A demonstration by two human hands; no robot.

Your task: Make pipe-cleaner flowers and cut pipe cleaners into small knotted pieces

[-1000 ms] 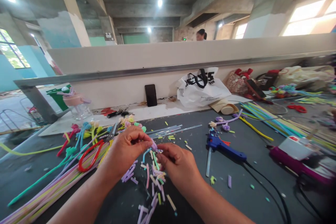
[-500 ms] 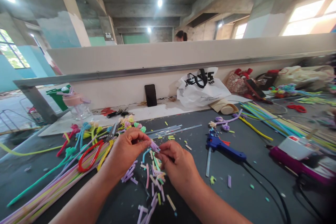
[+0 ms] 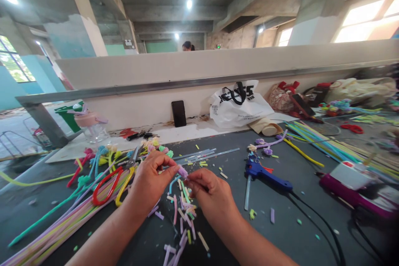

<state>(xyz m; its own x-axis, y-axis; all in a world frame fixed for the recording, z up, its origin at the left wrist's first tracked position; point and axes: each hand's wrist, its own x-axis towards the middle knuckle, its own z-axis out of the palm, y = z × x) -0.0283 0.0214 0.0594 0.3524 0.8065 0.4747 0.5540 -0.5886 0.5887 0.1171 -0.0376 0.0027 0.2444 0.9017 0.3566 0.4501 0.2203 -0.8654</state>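
A small lilac pipe-cleaner piece (image 3: 182,171) is held up over the dark table. My left hand (image 3: 157,176) pinches its upper end between thumb and fingers. The fingertips of my right hand (image 3: 207,189) close at its lower right end; what exactly lies between them is partly hidden. Beneath both hands spreads a scatter of short cut pipe-cleaner pieces (image 3: 187,212) in lilac, yellow, pink and green. Scissors (image 3: 107,187) with red and yellow handles lie just left of my left hand, on a bundle of long pipe cleaners (image 3: 68,228).
Right of my hands lies a blue glue gun (image 3: 269,178) with its cord. Clear glue sticks (image 3: 205,156) lie behind them. A phone (image 3: 178,113) leans on the partition near a white bag (image 3: 240,106). Finished pipe-cleaner flowers (image 3: 102,156) sit at left; a purple device (image 3: 352,197) stands far right.
The lilac piece has turned slightly between my fingers and shows more plainly. My hands stay nearly in place. A person's head behind the partition has moved left.
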